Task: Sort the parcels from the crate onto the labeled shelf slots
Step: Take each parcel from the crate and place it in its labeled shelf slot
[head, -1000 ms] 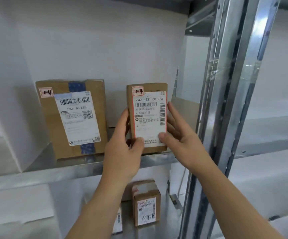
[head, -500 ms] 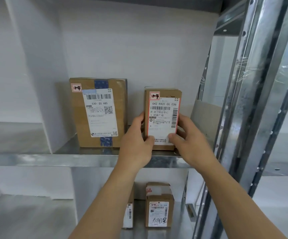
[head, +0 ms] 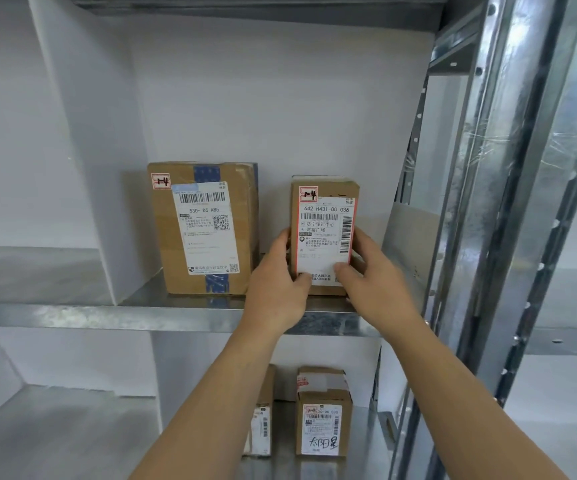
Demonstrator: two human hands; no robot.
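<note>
Your left hand (head: 276,289) and right hand (head: 377,285) have now stood the parcel (head: 323,233) on the shelf (head: 176,315) right of the box (head: 204,226), fingers still pinching its sides, so release looks due.

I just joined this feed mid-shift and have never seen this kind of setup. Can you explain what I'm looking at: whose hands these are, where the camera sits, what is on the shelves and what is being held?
There is no machine here. A person wears a wide-angle camera on the head, so the single picture looks forward and down along both bare arms at a metal shelf.

The left hand and right hand grip a small upright cardboard parcel by its two sides, thumbs on its front label. Its lower edge is at the shelf, to the right of a larger parcel that stands there apart from it. Both carry a small sticker handwritten "14" at the top left corner.

On the shelf below stand two more small parcels, one partly hidden behind the left forearm. A steel upright frames the rack on the right.
</note>
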